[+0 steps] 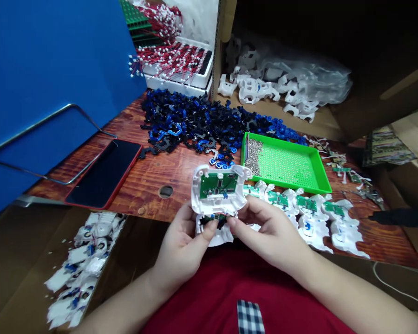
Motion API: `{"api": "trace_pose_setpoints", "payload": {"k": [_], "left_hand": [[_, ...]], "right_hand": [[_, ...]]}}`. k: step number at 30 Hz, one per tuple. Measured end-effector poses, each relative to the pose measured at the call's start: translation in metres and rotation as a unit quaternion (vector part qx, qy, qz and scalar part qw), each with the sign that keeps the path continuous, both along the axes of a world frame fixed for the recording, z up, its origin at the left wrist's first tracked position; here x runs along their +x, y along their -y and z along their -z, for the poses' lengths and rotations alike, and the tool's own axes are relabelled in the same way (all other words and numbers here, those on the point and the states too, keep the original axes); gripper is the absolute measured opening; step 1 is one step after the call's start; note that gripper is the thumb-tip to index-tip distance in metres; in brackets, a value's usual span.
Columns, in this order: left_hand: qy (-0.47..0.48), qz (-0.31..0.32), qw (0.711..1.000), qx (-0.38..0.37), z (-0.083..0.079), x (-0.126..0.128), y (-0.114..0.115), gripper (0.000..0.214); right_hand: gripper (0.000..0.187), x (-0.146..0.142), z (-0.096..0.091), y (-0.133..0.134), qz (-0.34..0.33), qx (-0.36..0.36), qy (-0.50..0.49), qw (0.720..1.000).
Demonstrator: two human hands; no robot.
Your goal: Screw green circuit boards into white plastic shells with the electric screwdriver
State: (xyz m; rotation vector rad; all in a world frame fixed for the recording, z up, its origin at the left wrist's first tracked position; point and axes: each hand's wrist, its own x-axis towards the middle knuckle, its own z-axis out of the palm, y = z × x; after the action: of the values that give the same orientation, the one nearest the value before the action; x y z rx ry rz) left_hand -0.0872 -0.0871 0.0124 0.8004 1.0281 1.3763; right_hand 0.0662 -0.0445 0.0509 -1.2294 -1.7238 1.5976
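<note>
A white housing [218,205] with a green circuit board [211,183] is held nearer the wearer than the green tray [292,160], and left of it. The left hand's [184,243] grip pinches the lower part; the right hand's [273,232] fingertips pinch beside thin wires [231,215]. The step in hand looks like wiring work; the next move likely calls for steady fingertips. Similar housings [310,227] line the tray's near side; blue-black parts [195,118] heap left beyond it.

A flat blue panel [52,55] is filling the upper left; a reddish-brown wooden tabletop [148,178] (its grain showing) is crossing the centre.
</note>
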Motion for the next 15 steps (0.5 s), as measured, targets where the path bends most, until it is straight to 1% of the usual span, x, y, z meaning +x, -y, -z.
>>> {"api": "trace_pose_setpoints", "payload": {"k": [3,6,9,12,15], "left_hand": [[0.002,0.016,1.0,-0.011,-0.0003,-0.0005,0.0,0.025],[-0.016,0.018,1.0,-0.018,0.0027,-0.0004,0.0,0.028],[-0.043,0.009,0.999,-0.019,0.0058,0.0003,-0.0005,0.028],[-0.071,0.002,0.997,-0.015,0.0063,0.0009,-0.0006,0.029],[-0.075,0.015,0.996,-0.035,0.003,0.0003,-0.0006,0.028]], "right_hand": [[0.01,0.0014,0.0038,0.0025,0.002,-0.006,-0.016,1.0],[0.009,0.0027,0.0077,0.0049,0.016,0.004,-0.002,1.0],[0.005,0.0042,0.0095,0.0068,0.021,0.029,0.022,0.999],[0.003,0.0053,0.0101,0.0081,0.021,0.074,0.059,0.995],[0.004,0.005,0.0106,0.0085,0.026,0.076,0.063,0.995]]}}
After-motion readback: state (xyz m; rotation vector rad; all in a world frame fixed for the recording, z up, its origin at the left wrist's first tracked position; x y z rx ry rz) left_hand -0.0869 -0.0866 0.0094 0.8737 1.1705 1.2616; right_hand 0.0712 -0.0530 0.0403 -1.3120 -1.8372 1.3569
